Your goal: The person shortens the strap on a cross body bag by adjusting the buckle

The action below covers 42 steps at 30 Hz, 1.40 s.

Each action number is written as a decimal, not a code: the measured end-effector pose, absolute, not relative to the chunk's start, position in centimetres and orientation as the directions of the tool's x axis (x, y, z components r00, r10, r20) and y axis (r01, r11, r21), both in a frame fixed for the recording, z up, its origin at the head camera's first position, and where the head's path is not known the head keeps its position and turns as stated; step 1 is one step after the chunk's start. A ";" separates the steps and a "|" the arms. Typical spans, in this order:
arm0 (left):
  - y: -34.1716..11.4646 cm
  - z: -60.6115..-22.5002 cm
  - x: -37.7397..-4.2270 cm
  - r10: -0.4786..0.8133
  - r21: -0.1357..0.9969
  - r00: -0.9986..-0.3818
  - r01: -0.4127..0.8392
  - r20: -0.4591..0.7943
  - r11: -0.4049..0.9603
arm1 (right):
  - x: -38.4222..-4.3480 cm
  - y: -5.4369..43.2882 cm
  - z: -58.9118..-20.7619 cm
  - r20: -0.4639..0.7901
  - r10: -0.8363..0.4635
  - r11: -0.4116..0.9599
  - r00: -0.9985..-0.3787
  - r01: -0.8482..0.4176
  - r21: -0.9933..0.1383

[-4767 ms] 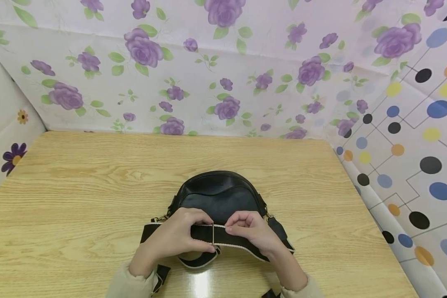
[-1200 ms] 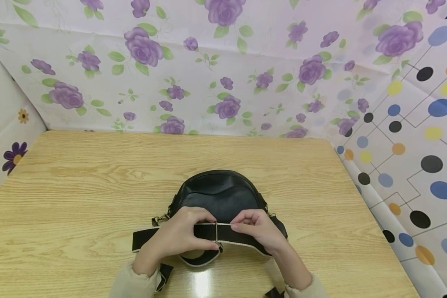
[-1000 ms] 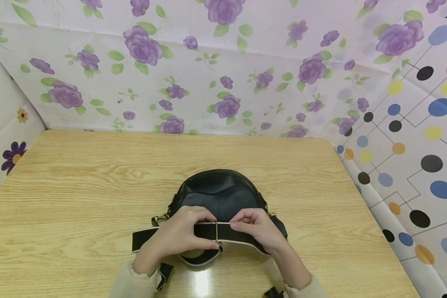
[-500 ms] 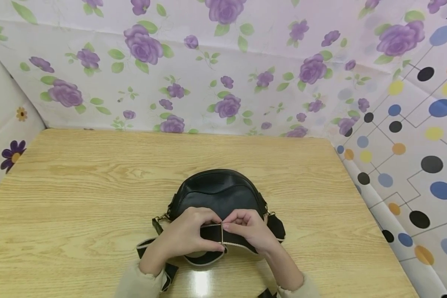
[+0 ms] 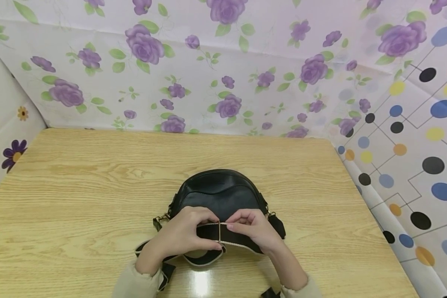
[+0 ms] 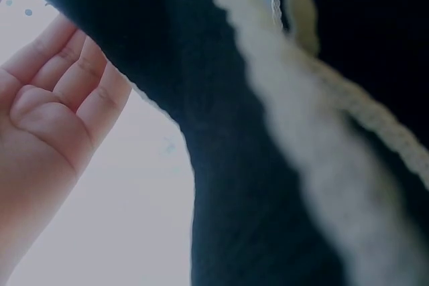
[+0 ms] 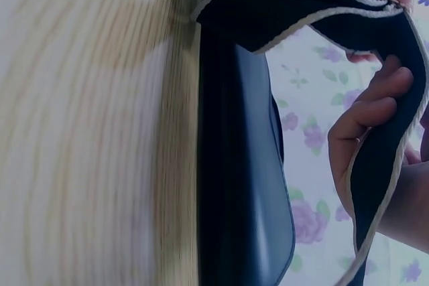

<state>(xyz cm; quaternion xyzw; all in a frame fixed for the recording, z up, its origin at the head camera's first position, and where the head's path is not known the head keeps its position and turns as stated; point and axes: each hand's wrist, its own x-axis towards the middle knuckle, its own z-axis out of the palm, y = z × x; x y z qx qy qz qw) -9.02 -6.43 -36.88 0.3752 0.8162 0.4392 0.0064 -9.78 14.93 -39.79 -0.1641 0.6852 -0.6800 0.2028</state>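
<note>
On a wood-grain counter [image 5: 97, 178], a black bag [image 5: 219, 195] lies just beyond a pale-edged strap [image 5: 237, 238], apparently close enough to give it slack. The right hand [image 5: 258, 231] pinches the strap's far edge, likely to hold it level; the left hand [image 5: 182, 232] grips a thin metal slider [image 5: 219, 231] between thumb and fingers at opposite ends, seemingly to steady it.

strap [image 5: 240, 238]: black, pale-edged, raised | slider [image 5: 219, 232]: metal, across strap | bag [image 5: 219, 189]: black, rounded, behind strap
</note>
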 end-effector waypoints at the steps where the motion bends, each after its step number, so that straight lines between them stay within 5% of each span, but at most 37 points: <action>1: -6.5 -36.9 -9.0 0.618 0.723 -0.720 0.605 0.316 0.335 | -9.8 15.1 -39.8 -0.054 -0.501 0.025 -0.864 0.048 -0.999; 42: -6.1 -37.2 -9.1 0.625 0.712 -0.715 0.612 0.312 0.345 | -9.9 14.1 -39.8 0.004 -0.525 -0.016 -0.851 0.005 -1.000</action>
